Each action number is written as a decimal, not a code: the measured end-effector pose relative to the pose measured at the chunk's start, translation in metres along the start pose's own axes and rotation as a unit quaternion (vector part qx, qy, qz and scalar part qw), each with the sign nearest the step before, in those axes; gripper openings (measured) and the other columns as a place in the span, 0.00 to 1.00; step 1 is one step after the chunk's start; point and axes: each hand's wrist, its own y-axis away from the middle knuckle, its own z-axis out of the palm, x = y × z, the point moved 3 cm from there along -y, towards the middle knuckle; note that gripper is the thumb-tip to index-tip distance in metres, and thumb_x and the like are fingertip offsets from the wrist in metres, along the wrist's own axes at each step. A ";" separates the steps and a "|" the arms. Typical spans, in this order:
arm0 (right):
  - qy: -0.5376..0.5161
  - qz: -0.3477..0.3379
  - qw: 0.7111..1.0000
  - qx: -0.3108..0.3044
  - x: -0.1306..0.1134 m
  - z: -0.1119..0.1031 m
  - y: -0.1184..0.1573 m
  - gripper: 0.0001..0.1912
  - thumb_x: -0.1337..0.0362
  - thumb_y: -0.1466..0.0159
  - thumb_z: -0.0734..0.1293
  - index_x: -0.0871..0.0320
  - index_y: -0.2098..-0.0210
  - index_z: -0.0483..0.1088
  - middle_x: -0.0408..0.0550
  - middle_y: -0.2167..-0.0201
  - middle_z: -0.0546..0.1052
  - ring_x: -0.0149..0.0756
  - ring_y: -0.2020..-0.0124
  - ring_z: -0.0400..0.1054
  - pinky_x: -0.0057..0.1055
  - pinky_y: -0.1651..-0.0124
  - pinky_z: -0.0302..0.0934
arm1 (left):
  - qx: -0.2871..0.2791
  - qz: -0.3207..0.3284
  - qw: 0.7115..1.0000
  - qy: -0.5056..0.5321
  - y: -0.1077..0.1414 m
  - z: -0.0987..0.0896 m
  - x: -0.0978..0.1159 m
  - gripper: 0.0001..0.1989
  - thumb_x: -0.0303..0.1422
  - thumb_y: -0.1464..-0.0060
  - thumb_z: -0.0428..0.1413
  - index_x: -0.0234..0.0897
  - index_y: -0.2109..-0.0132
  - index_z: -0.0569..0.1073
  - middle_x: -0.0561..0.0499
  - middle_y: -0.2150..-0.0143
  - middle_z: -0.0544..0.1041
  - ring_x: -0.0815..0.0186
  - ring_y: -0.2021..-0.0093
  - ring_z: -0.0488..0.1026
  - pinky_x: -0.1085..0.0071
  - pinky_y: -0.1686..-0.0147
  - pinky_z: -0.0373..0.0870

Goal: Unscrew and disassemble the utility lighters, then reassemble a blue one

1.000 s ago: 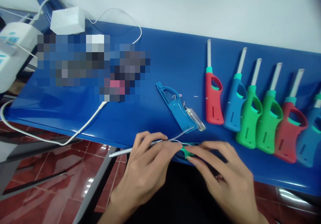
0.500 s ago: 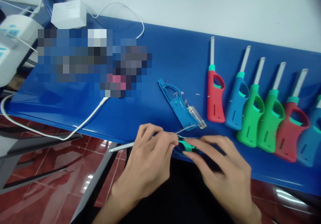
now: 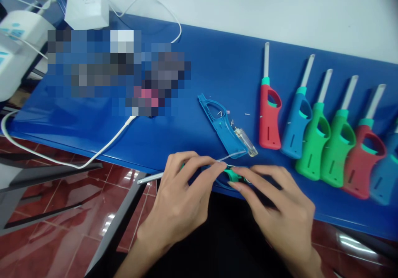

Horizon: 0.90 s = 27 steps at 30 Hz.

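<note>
My left hand (image 3: 178,197) is closed around an opened utility lighter, whose metal tube (image 3: 150,178) sticks out to the left past my knuckles. My right hand (image 3: 281,205) pinches the lighter's green trigger piece (image 3: 230,174) between thumb and index finger. Fingers hide most of the lighter's body. Just beyond my hands lies a loose blue shell half (image 3: 224,133) with a loop-shaped grip. Beside it rests a clear fuel tank (image 3: 247,142). Tiny screws (image 3: 231,123) are scattered near the shell.
Several assembled lighters in red (image 3: 269,118), blue and green stand in a row on the right of the blue table (image 3: 192,139). At left are a white cable (image 3: 105,151), a white adapter box (image 3: 87,11) and a power strip (image 3: 18,58). A blurred patch hides other items.
The left fingers have stretched a little to the right over the lighter, close to the right fingertips. The right hand keeps its pinch. The whole view has shifted slightly.
</note>
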 end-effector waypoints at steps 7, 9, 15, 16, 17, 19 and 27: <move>-0.004 -0.006 1.000 0.009 -0.001 0.000 -0.002 0.15 0.69 0.35 0.75 0.51 0.49 0.78 0.46 0.58 0.77 0.35 0.58 0.72 0.36 0.52 0.67 | 0.002 0.026 1.000 -0.014 0.001 0.003 -0.001 0.14 0.15 0.38 0.58 0.33 0.50 0.80 0.44 0.51 0.81 0.56 0.51 0.70 0.57 0.52 0.73; -0.012 -0.006 1.000 0.002 -0.002 0.000 -0.003 0.16 0.68 0.35 0.75 0.52 0.48 0.78 0.47 0.59 0.77 0.36 0.58 0.72 0.37 0.52 0.66 | 0.008 0.026 1.000 -0.012 -0.001 0.004 -0.001 0.13 0.16 0.39 0.59 0.33 0.52 0.80 0.44 0.52 0.81 0.57 0.51 0.70 0.57 0.53 0.73; -0.023 -0.001 1.000 -0.014 -0.001 0.000 -0.004 0.14 0.68 0.34 0.75 0.53 0.49 0.77 0.47 0.58 0.78 0.36 0.57 0.72 0.37 0.51 0.65 | -0.002 0.041 0.998 -0.045 -0.008 0.004 0.004 0.08 0.18 0.37 0.59 0.31 0.55 0.80 0.43 0.54 0.82 0.55 0.51 0.70 0.56 0.54 0.72; -0.025 -0.003 1.000 -0.015 -0.001 0.000 -0.003 0.14 0.68 0.34 0.75 0.52 0.49 0.77 0.47 0.58 0.78 0.36 0.57 0.72 0.37 0.50 0.65 | -0.004 0.045 0.998 -0.051 -0.008 0.004 0.004 0.08 0.18 0.37 0.59 0.30 0.55 0.80 0.43 0.54 0.82 0.55 0.51 0.70 0.56 0.54 0.72; -0.028 -0.007 0.999 -0.016 0.000 0.000 -0.003 0.15 0.69 0.34 0.74 0.52 0.49 0.77 0.47 0.57 0.78 0.36 0.56 0.72 0.37 0.50 0.66 | -0.005 0.047 0.997 -0.056 -0.008 0.003 0.005 0.08 0.18 0.36 0.58 0.30 0.55 0.80 0.43 0.54 0.82 0.55 0.51 0.70 0.57 0.54 0.72; -0.035 -0.013 0.999 -0.014 0.000 0.000 -0.003 0.15 0.70 0.33 0.74 0.51 0.48 0.77 0.46 0.57 0.78 0.35 0.56 0.72 0.36 0.50 0.66 | -0.003 0.052 0.997 -0.061 -0.008 0.004 0.005 0.09 0.17 0.36 0.58 0.30 0.54 0.79 0.43 0.54 0.82 0.56 0.51 0.71 0.57 0.54 0.72; -0.023 -0.011 1.000 0.007 -0.001 0.001 -0.004 0.15 0.70 0.34 0.74 0.53 0.48 0.78 0.48 0.58 0.77 0.36 0.57 0.72 0.37 0.51 0.66 | -0.006 0.069 0.992 -0.103 -0.010 0.012 0.001 0.09 0.17 0.39 0.60 0.31 0.55 0.79 0.44 0.54 0.82 0.54 0.51 0.72 0.55 0.53 0.70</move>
